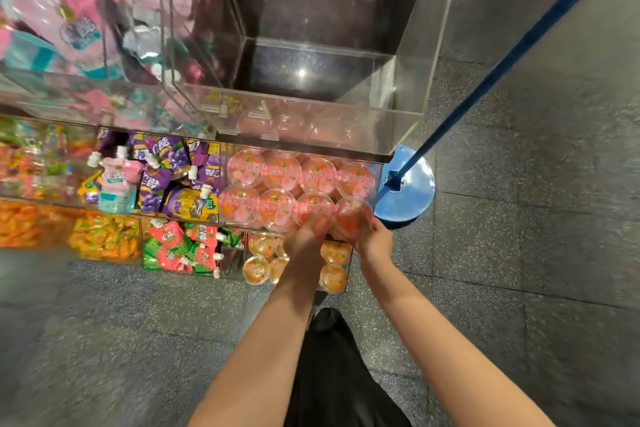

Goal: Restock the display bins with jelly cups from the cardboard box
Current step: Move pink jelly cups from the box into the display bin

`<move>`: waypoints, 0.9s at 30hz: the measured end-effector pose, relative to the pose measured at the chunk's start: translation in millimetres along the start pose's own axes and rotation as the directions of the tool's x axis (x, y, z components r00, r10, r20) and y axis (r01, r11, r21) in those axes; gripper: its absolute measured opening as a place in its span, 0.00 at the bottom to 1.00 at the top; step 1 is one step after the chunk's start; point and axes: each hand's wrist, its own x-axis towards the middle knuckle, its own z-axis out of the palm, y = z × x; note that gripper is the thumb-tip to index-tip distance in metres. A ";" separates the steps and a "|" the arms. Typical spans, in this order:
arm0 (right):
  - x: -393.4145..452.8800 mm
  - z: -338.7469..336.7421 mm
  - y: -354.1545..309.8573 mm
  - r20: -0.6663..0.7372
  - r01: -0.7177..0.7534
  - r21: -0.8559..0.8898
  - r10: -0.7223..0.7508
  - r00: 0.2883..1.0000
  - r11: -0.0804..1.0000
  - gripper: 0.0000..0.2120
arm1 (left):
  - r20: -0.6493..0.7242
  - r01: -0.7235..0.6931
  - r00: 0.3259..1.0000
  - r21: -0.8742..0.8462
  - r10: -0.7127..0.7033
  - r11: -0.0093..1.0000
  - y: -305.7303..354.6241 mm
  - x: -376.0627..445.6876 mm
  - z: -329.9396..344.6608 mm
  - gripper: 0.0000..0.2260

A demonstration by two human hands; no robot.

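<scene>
Left hand (pixel 306 234) first: from my feed its fingers are curled at the front edge of the clear display bin (pixel 375 180), over the third jelly cup (pixel 313 206) of the near row. Motion blur smears the fingertips, so I cannot tell whether they grip that cup or only press on it. Beside it, my right hand (pixel 369 236) has fingers and thumb wrapped round a red-lidded jelly cup (pixel 353 215), held at the near right corner of the same bin. Both hands are close together, almost touching.

Both forearms are bare and run up from the bottom edge of the view, converging on the bin. Wrists are fairly straight and the backs of the hands face the camera.

Inside the bin I count two rows of jelly cups (pixel 277 173) with pink and red lids, packed side by side. One tier lower, a smaller bin of orange jelly cups (pixel 258 267) is partly hidden behind my left wrist. To the left sit purple spouted pouches (pixel 166 180), and below them red and green pouches (pixel 180 246). Above, an empty clear bin (pixel 301 80) reflects the lights. At far right a blue pole (pixel 519 45) slants down to its round base (pixel 408 198) on the speckled floor (pixel 519 218). Lid print is too blurred to read. I see no cardboard box in this view.
</scene>
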 end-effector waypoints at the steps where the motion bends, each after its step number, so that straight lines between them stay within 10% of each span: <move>1: 1.5 0.5 -0.3 -0.010 -0.040 0.018 0.041 0.999 0.999 0.09 | 0.015 0.025 1.000 -0.026 -0.024 0.999 0.6 3.1 -1.2 0.16; 17: -29.6 -1.1 5.3 0.014 -0.143 0.105 0.142 0.990 0.984 0.29 | 0.128 0.025 0.991 0.089 -0.036 0.996 10.5 -6.7 -25.1 0.10; 27: -106.4 57.5 8.0 0.184 -0.229 0.035 0.219 0.958 0.973 0.17 | 0.005 0.036 0.999 0.014 -0.036 0.999 49.3 -35.5 -109.6 0.08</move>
